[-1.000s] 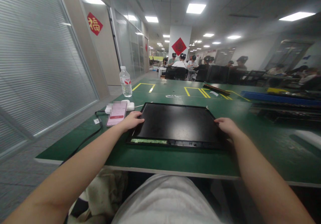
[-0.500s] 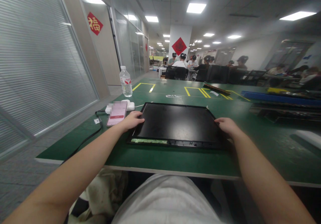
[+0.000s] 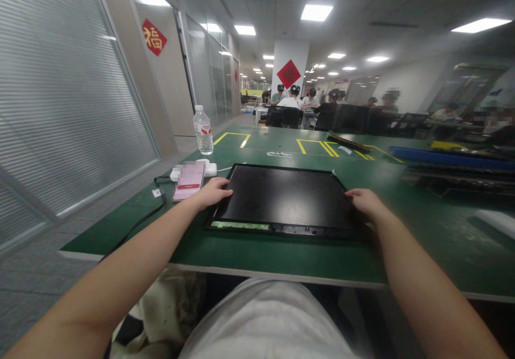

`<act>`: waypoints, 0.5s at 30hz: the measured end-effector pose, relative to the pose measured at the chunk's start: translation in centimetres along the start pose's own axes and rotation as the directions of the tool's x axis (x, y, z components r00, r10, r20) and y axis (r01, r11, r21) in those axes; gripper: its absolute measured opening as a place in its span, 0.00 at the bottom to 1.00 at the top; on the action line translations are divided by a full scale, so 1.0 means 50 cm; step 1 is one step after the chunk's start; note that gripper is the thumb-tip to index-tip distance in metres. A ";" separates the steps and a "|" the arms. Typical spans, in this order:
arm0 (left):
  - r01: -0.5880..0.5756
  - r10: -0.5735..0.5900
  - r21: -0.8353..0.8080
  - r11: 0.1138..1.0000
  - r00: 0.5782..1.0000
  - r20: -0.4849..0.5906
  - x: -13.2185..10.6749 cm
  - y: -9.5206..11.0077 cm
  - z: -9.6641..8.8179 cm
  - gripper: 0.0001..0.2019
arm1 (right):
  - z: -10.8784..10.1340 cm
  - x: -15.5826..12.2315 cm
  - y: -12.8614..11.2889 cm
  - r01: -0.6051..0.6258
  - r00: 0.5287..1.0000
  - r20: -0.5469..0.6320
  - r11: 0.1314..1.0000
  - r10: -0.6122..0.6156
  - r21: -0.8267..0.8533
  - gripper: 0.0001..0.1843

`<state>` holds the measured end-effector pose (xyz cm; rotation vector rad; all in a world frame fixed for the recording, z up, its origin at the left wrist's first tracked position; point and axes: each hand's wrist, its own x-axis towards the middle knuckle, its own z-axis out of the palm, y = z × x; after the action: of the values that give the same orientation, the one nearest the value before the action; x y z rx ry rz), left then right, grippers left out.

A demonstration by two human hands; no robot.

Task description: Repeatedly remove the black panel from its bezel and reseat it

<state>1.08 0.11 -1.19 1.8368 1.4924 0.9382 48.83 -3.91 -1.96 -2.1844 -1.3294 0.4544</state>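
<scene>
A black display panel (image 3: 287,192) lies screen up on the green table in front of me. Along its near edge runs a strip with a green circuit board (image 3: 240,226) on the left part. My left hand (image 3: 213,191) grips the panel's left edge, thumb on top and fingers partly hidden at the side. On the opposite edge, my right hand (image 3: 365,202) holds the frame with thumb and fingers closed on it; its lower fingers are hidden.
A phone (image 3: 190,181) lies beside a white charger (image 3: 210,168) and black cable left of the panel. Behind them stands a water bottle (image 3: 203,130). Stacked dark panels and a blue bar (image 3: 438,158) lie at the right. Several people sit at far tables.
Both hands keep their hold and the panel stays in place. Only the camera view shifts very slightly.
</scene>
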 end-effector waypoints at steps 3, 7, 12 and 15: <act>0.008 -0.008 0.021 1.000 1.000 0.003 0.000 0.000 -0.001 0.15 | 0.001 0.001 0.001 -0.002 1.000 0.003 1.000 0.002 -0.004 0.22; 0.024 -0.024 0.078 0.997 1.000 -0.007 0.000 -0.001 0.000 0.19 | 0.003 0.003 0.003 -0.010 1.000 0.009 1.000 0.010 -0.009 0.23; -0.030 0.019 0.115 0.993 0.996 0.092 -0.004 0.001 -0.003 0.32 | 0.003 0.007 0.008 0.026 1.000 -0.013 0.999 -0.026 -0.034 0.22; -0.099 0.070 0.262 0.960 0.990 0.119 -0.010 0.006 -0.012 0.36 | 0.003 0.012 0.014 0.035 0.999 -0.005 0.999 -0.035 -0.029 0.21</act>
<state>0.70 -0.44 -0.68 2.1230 1.5441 0.6873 49.52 -3.58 -2.50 -2.1807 -1.3769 0.4182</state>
